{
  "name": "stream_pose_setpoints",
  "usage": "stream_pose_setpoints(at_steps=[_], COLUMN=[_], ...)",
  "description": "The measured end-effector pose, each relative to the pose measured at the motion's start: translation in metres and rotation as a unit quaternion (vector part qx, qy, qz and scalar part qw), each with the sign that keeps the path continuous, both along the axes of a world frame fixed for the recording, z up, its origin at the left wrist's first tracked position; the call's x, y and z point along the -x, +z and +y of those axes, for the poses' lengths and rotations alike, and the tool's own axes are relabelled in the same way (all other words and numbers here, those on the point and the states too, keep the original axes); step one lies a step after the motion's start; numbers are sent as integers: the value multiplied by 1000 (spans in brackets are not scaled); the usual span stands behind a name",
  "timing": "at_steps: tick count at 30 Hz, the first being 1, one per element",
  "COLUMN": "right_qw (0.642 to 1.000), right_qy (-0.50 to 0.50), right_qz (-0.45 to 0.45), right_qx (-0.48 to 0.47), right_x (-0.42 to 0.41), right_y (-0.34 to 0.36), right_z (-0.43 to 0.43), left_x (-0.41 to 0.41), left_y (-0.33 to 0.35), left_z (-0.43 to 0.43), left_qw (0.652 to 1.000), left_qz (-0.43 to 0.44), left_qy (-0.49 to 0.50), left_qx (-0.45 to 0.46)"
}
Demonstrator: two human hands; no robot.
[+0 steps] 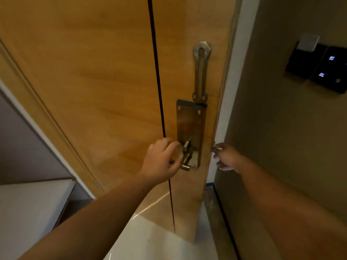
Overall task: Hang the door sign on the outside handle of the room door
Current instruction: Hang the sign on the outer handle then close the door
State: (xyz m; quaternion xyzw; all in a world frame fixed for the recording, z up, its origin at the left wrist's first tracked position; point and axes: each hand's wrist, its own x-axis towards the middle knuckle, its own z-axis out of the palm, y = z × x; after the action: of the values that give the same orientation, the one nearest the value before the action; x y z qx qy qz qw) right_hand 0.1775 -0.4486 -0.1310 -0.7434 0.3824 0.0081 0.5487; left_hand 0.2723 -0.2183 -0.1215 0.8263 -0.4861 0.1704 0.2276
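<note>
The wooden room door (105, 87) stands slightly ajar, its free edge at the right. My left hand (161, 162) is closed around the brass inside lever handle (185, 167) at the bottom of the lock plate (189, 126). My right hand (228, 159) reaches around the door's edge to the outer side with its fingers curled. It touches a small metal part (214, 148) that sticks out past the edge, apparently the outside handle. No door sign shows anywhere; whatever lies behind the door edge is hidden.
A brass swing-bar guard (201, 72) is mounted above the lock plate. On the right wall hangs a black switch panel (319, 68) with a white key card in it. A dark threshold strip (217, 212) and pale floor (159, 241) lie below. A white surface (28, 212) stands at the left.
</note>
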Motion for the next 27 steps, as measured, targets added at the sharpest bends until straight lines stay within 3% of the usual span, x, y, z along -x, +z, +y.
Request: stream_pose_setpoints(at_steps=[4,7,11,17,23,27], right_qw=[998,997,995,983,980,975], right_qy=[-53,-64,-76,-36,47,62], right_qz=[-13,-15,-36,-142,-107,-97], right_qx=[5,31,49,112,161,192], right_x=[-4,-8,-24,-85,-146,-175], right_y=[-9,-12,-9,17,17,13], right_z=[-5,-13,-20,-25,-51,-85], left_x=[-27,-46,-68,-94,-131,-165], left_y=[-15,-19,-16,-4,-1,3], left_z=[-30,-58,-93,-134,-182,-219], left_qw=[978,956,947,937,932,918], left_qz=[16,4,19,44,99,194], left_qy=[-22,-19,-14,9,43,62], left_qx=[-207,-293,-321,-345,-345,-340])
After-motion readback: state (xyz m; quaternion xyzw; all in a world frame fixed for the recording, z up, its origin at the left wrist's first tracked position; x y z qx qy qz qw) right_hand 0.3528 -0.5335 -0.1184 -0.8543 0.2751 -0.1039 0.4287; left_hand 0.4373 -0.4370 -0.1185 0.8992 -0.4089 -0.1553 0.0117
